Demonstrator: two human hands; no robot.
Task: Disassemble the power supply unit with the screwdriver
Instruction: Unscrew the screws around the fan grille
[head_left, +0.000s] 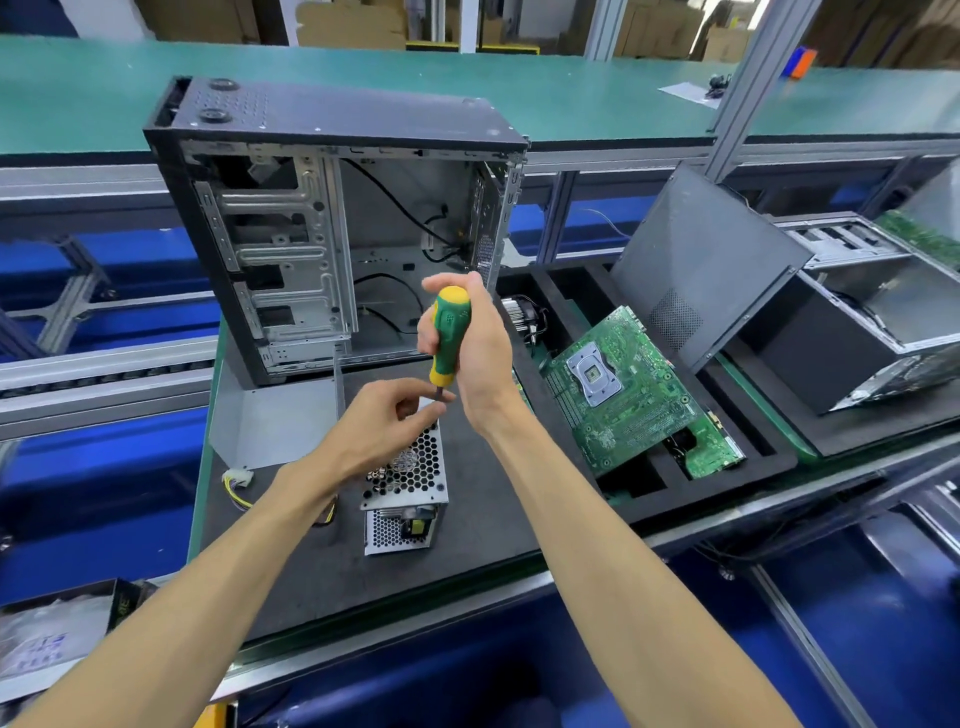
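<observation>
The PSU (408, 480) lies on the dark mat (483, 499) near the middle of the bench, in front of the open case (332, 228), with its honeycomb grille facing up and its long axis running near to far. The screw being worked sits at the far right corner of that top face, directly under the screwdriver (445, 338).

The screwdriver stands almost upright, its green and yellow handle tilted slightly to the right at the top, its shaft pointing down at that corner. The tip is hidden behind the left fingers, so whether it is seated in a screw head cannot be told.

The right hand (480, 343) wraps the handle from the right side, fingers curled round it and thumb over the yellow cap; its forearm comes up from the near right. The left hand (387, 421) comes in from the near left and lies lower, nearer the PSU, its thumb and forefinger pinching the shaft just below the handle to steady it over the corner.

The coming move probably turns on keeping the shaft in line with the screw's axis while the right hand twists.

To the right, a motherboard (621, 384) rests in a foam tray (727, 467).
</observation>
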